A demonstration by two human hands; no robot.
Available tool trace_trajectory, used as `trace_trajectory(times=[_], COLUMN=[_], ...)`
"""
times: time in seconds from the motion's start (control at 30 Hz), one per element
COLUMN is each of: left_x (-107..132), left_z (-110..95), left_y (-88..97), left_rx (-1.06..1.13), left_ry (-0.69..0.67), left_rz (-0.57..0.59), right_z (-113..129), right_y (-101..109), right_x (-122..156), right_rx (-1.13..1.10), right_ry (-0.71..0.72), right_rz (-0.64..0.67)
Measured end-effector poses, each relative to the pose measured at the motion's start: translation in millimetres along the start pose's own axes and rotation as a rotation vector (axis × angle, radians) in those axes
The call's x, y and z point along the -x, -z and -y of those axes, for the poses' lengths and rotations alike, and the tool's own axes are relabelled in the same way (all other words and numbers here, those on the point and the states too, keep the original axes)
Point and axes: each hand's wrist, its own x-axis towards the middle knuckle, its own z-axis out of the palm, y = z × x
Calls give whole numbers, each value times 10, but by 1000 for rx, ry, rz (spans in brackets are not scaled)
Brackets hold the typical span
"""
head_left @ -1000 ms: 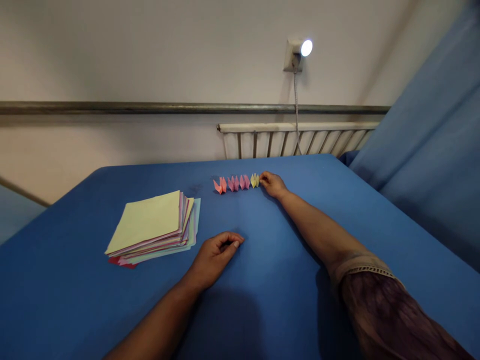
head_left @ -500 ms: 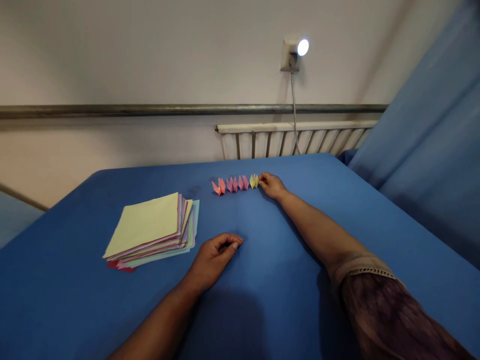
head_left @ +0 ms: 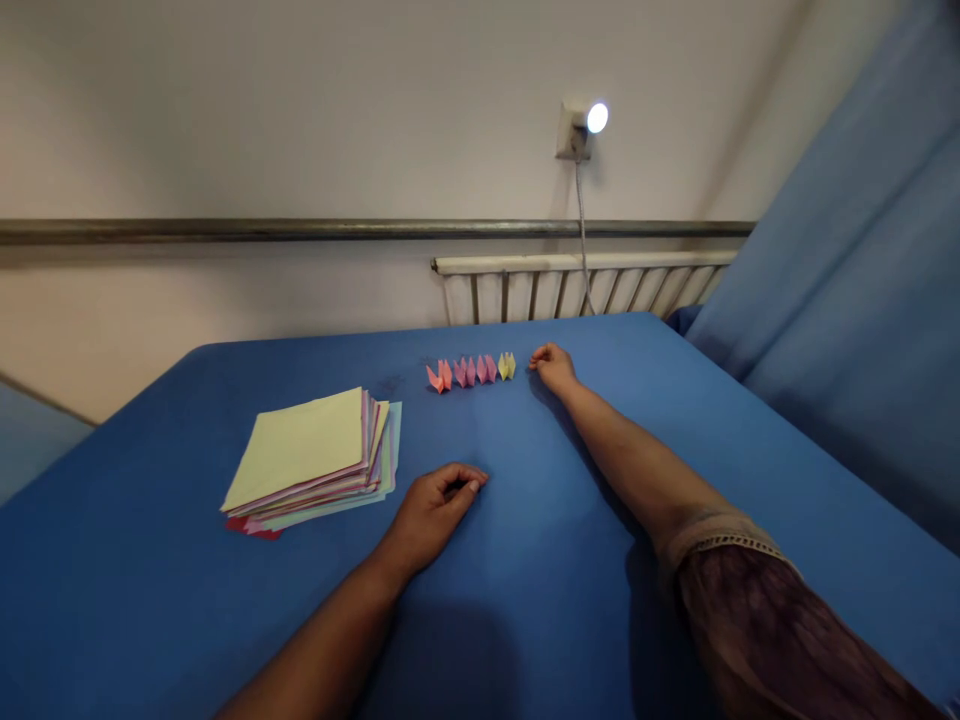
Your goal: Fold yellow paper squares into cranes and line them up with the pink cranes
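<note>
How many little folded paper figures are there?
4 that I can make out, left to right in one row: an orange figure, one pink figure, another pink figure, a yellow figure. They stand close, so another may be hidden.

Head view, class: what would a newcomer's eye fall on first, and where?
Probably the glowing round light at the wall socket, high and right of centre. Next, the row of small folded papers near the blue surface's far edge. Then the thick paper stack, left of the left hand.
</note>
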Motion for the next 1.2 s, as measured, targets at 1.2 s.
trace_trajectory(times=[1.2], left_x=[318], left_z=[6], left_y=[1374], left_rx=[-1080], left_ry=[186], left_rz=[-375], right_z=[318], right_y=[-280], right_x=[2413], right_rx=[-334], right_ry=[-49], right_rz=[544])
